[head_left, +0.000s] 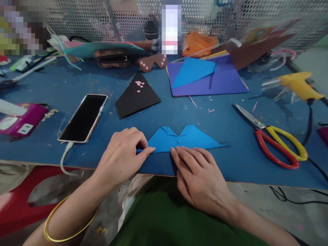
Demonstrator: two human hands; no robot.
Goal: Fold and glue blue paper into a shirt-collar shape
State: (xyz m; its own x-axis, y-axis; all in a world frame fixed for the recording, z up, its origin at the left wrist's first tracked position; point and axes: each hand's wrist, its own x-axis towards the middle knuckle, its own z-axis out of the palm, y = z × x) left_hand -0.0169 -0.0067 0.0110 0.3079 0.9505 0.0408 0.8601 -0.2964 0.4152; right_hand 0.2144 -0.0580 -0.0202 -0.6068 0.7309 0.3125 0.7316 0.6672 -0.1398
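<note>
A folded sheet of blue paper (193,136) lies on the table near its front edge, with two raised peaks and a notch between them. My left hand (125,150) is closed on its left corner, thumb and index finger pinching the lower edge. Fingers of my right hand (198,171) lie stretched along the middle of that lower edge, pressing on the paper. The right hand's thumb is mostly hidden. Behind the blue paper sits a folded black paper piece (138,99) with small pink bits on it.
Scissors (269,133) with red and yellow handles lie at right, below a yellow glue gun (297,83). A plugged-in phone (83,118) lies left, beside a purple device (23,119). Purple sheets (225,77), a blue paper piece (193,71) and a brown cutout (153,62) are behind.
</note>
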